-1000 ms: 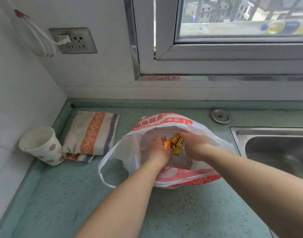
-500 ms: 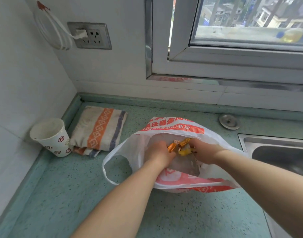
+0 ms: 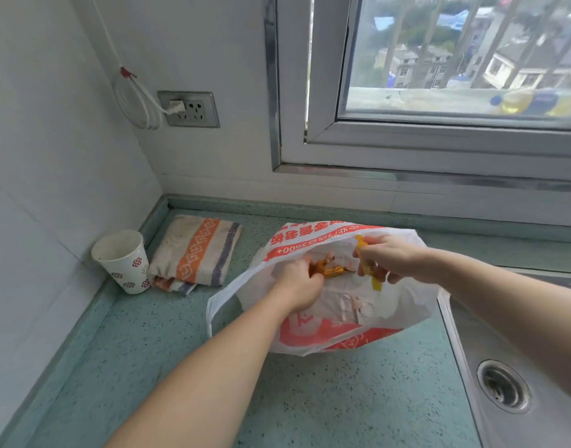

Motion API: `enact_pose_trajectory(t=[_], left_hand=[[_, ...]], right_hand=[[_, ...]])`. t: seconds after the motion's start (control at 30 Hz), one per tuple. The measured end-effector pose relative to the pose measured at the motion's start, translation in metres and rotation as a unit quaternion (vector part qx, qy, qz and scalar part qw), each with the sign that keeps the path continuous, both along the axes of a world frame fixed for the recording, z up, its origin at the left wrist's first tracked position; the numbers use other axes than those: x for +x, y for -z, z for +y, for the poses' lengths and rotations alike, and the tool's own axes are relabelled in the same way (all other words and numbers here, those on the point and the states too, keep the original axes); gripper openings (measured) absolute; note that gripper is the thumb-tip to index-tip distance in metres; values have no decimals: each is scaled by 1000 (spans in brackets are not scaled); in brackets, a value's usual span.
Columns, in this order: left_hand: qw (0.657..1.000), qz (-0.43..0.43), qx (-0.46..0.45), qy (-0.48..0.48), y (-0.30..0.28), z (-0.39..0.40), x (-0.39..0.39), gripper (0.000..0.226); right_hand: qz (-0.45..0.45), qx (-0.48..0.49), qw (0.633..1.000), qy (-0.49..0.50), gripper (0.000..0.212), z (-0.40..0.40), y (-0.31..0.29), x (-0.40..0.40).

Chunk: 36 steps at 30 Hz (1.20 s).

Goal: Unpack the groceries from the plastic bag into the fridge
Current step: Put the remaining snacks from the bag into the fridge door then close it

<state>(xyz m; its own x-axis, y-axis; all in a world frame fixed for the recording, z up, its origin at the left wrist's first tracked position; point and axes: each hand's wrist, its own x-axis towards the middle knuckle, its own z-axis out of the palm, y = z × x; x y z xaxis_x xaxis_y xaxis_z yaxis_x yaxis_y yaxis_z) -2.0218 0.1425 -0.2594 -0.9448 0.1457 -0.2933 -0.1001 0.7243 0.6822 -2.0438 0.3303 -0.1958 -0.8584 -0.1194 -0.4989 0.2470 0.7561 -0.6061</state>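
A white plastic bag (image 3: 326, 334) with red print lies open on the green countertop (image 3: 310, 399). Both my hands are at its mouth. My left hand (image 3: 298, 282) grips small orange wrapped packets (image 3: 331, 269) just inside the bag. My right hand (image 3: 392, 258) holds yellow wrapped packets (image 3: 368, 268) at the bag's upper rim, one end sticking out below the fingers. White paper or packaging (image 3: 355, 307) shows deeper in the bag. No fridge is in view.
A patterned paper cup (image 3: 124, 261) stands in the left corner beside a folded striped towel (image 3: 196, 250). A steel sink (image 3: 510, 376) with a drain lies at right. A wall socket (image 3: 190, 108) with white cable and a window are behind.
My hands have drawn apart: the right has lifted the yellow packets up and rightward to the bag's rim, while the left keeps the orange ones. The camera tilted up.
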Motion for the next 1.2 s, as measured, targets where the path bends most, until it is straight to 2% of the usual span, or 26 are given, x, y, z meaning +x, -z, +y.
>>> enact_pose_trajectory(t=[0.1,0.27,0.43,0.53,0.63,0.7,0.9,1.07,1.2], left_hand=[[1000,-19,15,15,-22,5,21,12],[1000,-4,21,15,-58,13,63,18],[997,73,7,-1,-105,16,92,28],[991,131,16,2,-133,17,100,25],[985,168,5,42,-151,21,111,22],[982,179,19,65,-157,25,123,23],[974,149,63,160,-159,43,168,34],[946,169,76,266,-175,106,211,27],[915,177,88,353,-195,174,268,26]], right_hand=[[-8,-25,1000,-16,26,3,-14,19],[-13,-67,997,-31,33,19,-38,56],[38,-99,994,5,28,31,-75,95],[98,-85,991,25,37,45,-94,117],[144,-90,982,79,37,61,-112,146],[178,-58,975,116,35,71,-120,173],[215,-5,953,214,29,88,-128,275],[230,-4,922,310,33,117,-155,372],[247,14,876,413,30,152,-177,461]])
